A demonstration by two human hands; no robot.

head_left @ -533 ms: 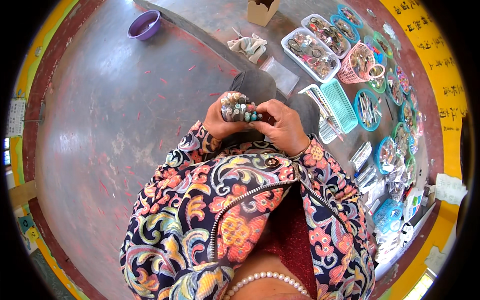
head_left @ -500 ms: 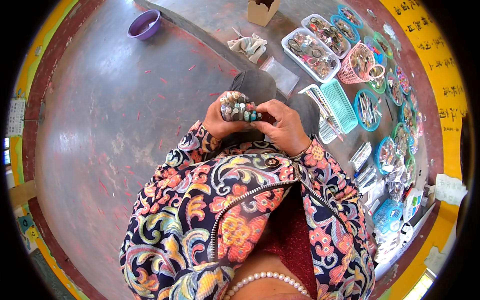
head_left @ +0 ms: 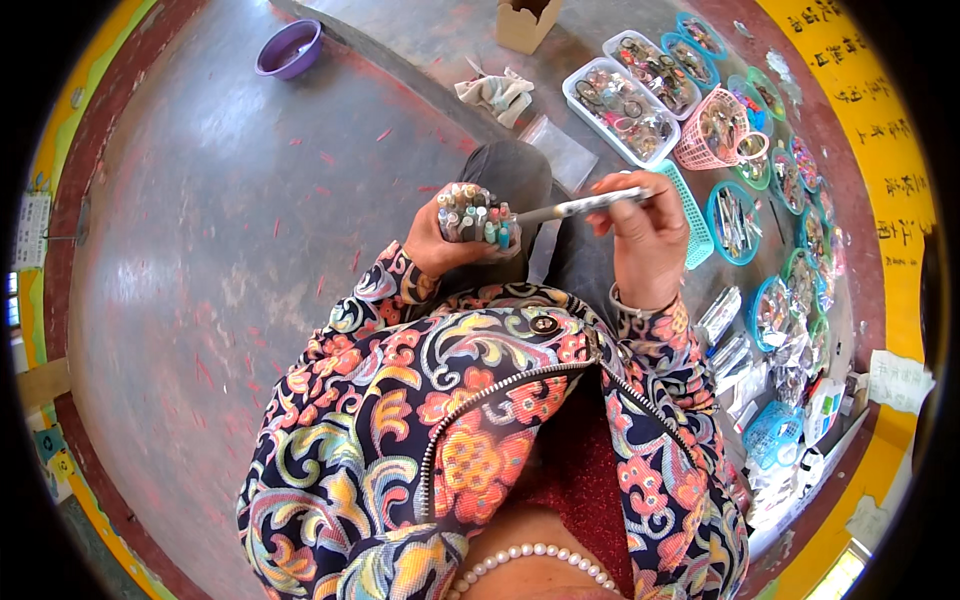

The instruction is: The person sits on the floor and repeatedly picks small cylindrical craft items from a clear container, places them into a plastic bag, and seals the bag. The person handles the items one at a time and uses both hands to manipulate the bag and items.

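Note:
My left hand point(head_left: 440, 240) grips a bundle of several pens point(head_left: 474, 213), their coloured caps pointing up toward me. My right hand point(head_left: 640, 232) holds one slim silver pen point(head_left: 585, 205) by its end, lying nearly level, its tip reaching toward the bundle. Both hands are above my lap, over dark grey trousers point(head_left: 520, 175). My patterned floral sleeves cover both forearms.
A purple bowl point(head_left: 288, 47) stands far left on the grey floor point(head_left: 200, 230). A cardboard box point(head_left: 528, 22), a crumpled cloth point(head_left: 495, 93), a white tray point(head_left: 615, 140), a pink basket point(head_left: 700, 150), a teal basket point(head_left: 690, 215) and several blue bowls of small items line the right.
My right hand has drawn away to the right from the bundle, pulling one silver pen out with it. The left hand keeps the bundle.

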